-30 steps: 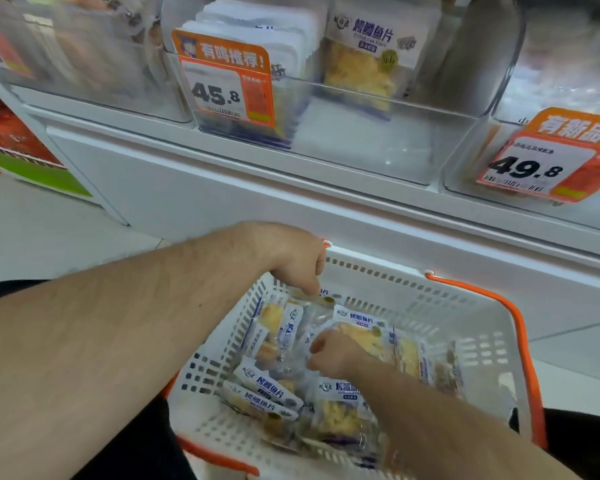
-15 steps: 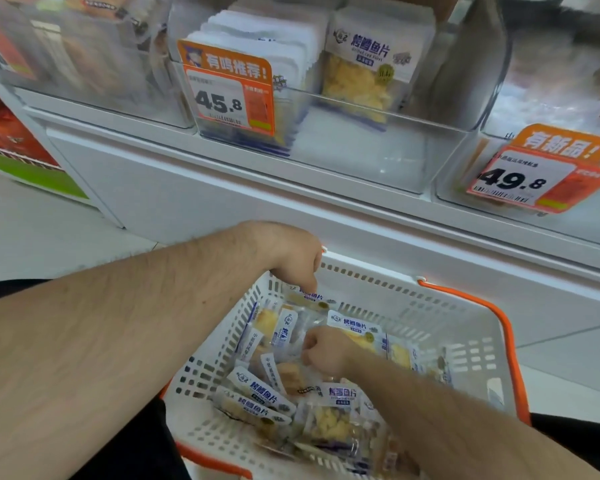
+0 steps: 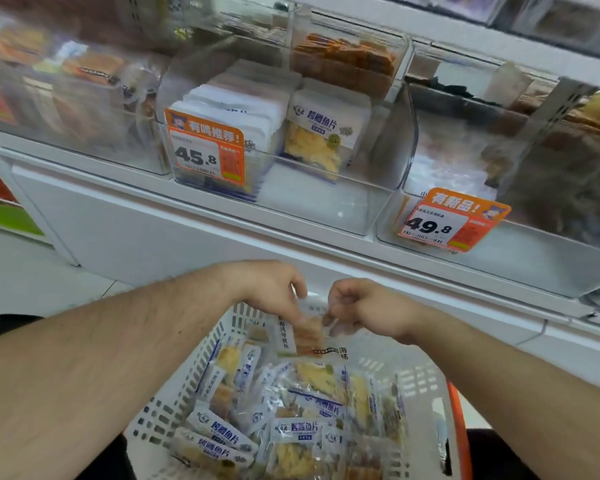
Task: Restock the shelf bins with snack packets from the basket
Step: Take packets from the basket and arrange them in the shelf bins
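A white basket (image 3: 174, 400) with an orange handle holds several blue-and-white snack packets (image 3: 305, 427). Above its far rim, my left hand (image 3: 274, 289) and my right hand (image 3: 364, 306) both pinch one clear snack packet (image 3: 309, 336) with orange-brown contents, held between them. On the shelf ahead stands a clear bin (image 3: 319, 199) with the 45.8 price tag (image 3: 205, 150). White packets stand in rows at its left and one upright packet at its back. The bin's front right part is bare.
A neighbouring clear bin (image 3: 534, 258) at the right carries a 49.8 tag (image 3: 444, 223). Another bin (image 3: 66, 109) of snacks sits at the left, and a bin of orange-brown snacks (image 3: 347, 64) behind. The white shelf ledge (image 3: 222, 216) runs just above the basket.
Both hands have come up out of the basket with one packet held between them. The view has tilted upward, showing more of the shelf bins.
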Available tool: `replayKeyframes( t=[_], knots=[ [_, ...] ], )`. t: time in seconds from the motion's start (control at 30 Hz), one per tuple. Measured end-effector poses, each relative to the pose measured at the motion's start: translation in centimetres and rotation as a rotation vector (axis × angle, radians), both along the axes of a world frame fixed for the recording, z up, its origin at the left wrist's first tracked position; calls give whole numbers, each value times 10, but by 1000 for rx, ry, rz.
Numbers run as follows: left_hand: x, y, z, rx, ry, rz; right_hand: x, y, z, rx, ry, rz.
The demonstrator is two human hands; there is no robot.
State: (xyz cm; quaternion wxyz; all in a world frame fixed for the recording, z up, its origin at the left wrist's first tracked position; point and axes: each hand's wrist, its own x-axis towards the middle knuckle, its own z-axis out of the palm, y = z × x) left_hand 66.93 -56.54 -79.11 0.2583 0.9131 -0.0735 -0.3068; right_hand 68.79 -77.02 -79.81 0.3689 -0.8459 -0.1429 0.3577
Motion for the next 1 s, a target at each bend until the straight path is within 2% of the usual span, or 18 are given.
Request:
replayKeyframes(
  t=[0.23, 0.4, 0.47, 0.6, 0.7, 0.77, 0.87, 1.0],
  knots=[
    [1, -3, 15, -577, 57, 367, 0, -26, 36, 337, 70, -248],
    [-5, -16, 32, -743, 5, 453, -2, -39, 61, 466, 82, -392],
    [-6, -27, 39, -764, -64, 436, -2, -47, 75, 367, -59, -358],
    [0, -56, 59, -784, -221, 420, 0, -67, 106, -173, -654, -171],
    [8, -87, 73, -768, -287, 378, -4, -73, 128, -403, -917, -74],
    [13, -109, 82, -779, -323, 349, -7, -75, 140, -478, -956, -62],
    [22, -136, 92, -795, -416, 315, -7, -87, 150, -468, -934, -102],
    [36, -154, 99, -584, -638, 254, 1, -111, 161, -433, -946, -192]
  ],
)
